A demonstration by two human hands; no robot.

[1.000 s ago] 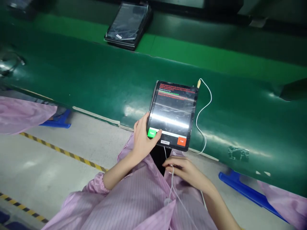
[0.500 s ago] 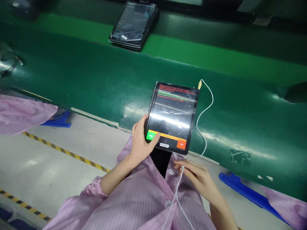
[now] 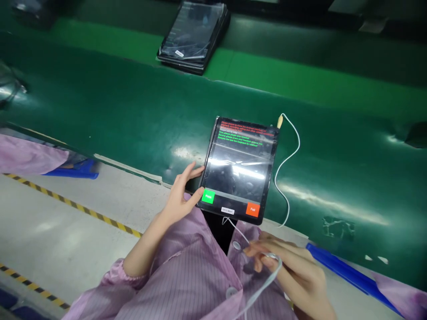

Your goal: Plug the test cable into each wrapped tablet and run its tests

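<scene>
A black tablet (image 3: 238, 171) lies over the front edge of the green bench, its lit screen showing coloured text, a green Pass button and a red Fail button. My left hand (image 3: 182, 193) touches its left edge, thumb near the green button and fingers spread apart. A yellow plug (image 3: 279, 121) sits at the tablet's upper right corner, and a white cable (image 3: 276, 171) runs down from it. Below the tablet, in front of the pink striped smock, my right hand (image 3: 290, 264) is closed on the white headset cable, which loops over the fingers and hangs down.
A stack of tablets (image 3: 193, 38) stands at the back of the green bench (image 3: 116, 98). Blue stools (image 3: 347, 269) show below its front edge, with pink cloth at both sides. Dark cables (image 3: 11, 86) lie at the far left.
My left thumb has drawn back from the screen to the tablet's edge. The right hand has moved right and lower with the cable. A red text line and the orange bar have turned green and grey.
</scene>
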